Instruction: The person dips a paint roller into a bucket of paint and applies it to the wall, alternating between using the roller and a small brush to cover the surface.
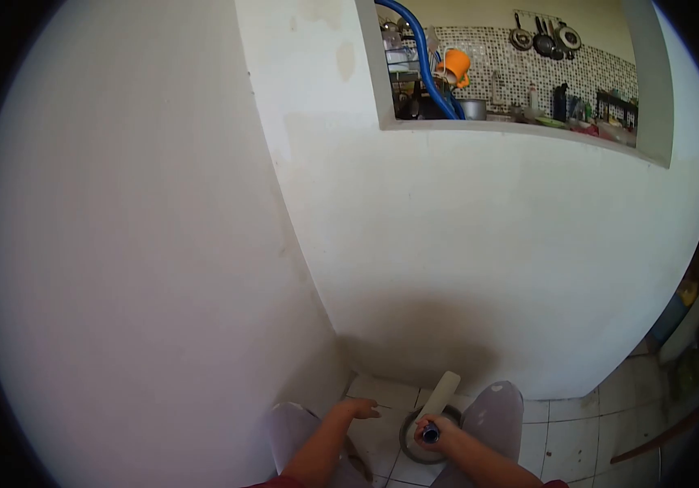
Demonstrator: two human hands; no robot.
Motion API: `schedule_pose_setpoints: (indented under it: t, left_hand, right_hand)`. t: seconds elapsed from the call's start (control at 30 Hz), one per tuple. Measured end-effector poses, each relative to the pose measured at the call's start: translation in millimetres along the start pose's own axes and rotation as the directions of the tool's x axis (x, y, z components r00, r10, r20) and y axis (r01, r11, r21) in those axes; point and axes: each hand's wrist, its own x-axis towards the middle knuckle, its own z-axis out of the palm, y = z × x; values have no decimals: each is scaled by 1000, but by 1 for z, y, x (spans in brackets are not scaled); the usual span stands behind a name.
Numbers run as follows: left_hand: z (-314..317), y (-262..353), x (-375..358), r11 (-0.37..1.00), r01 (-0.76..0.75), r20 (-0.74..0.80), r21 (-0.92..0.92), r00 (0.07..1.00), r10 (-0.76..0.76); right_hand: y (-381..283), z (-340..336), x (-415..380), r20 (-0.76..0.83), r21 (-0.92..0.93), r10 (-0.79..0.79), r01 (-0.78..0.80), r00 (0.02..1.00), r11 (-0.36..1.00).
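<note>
My right hand [437,433] is wrapped round the dark, blue-ended handle of a long pale tool [440,393], perhaps a paint roller. Its pale end points toward the foot of the wall. Below this hand, a round container with a grey rim [407,450] stands on the floor between my knees; the hand and tool hide part of it. Off to the left, my left hand [361,408] is held low over the tiles, fingers stretched out and nothing visible in them. The low white wall [447,236] ahead has faint patches and a shadow near its base.
A plain wall [130,244] meets the low one in a corner at my left. Through the opening above show a blue hose [424,57], an orange jug [453,65] and hanging pans [543,41]. White floor tiles [569,443] extend right, toward a brown curved piece [658,439].
</note>
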Motion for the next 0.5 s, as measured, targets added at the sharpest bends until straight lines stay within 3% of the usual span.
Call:
schedule_pose_setpoints:
  t: [0.2,0.3,0.37,0.43,0.5]
  left_hand:
    - [-4,3,2,1000,-1,17,7,1000,1]
    - [-9,-17,9,999,-49,51,-6,997,50]
    - [-11,-69,28,904,-330,241,273,933,268]
    - [-18,-94,1,994,-54,83,92,995,47]
    - [-55,-57,-74,930,240,-58,-277,962,-266]
  right_hand:
    - [1,-2,1,46,-103,-36,41,998,994]
    - [0,-4,10,108,-410,-14,57,994,910]
    - [5,1,7,77,-476,-15,50,997,878]
    - [8,4,6,65,-583,10,30,998,812]
    - [10,1,9,51,-640,6,28,999,767]
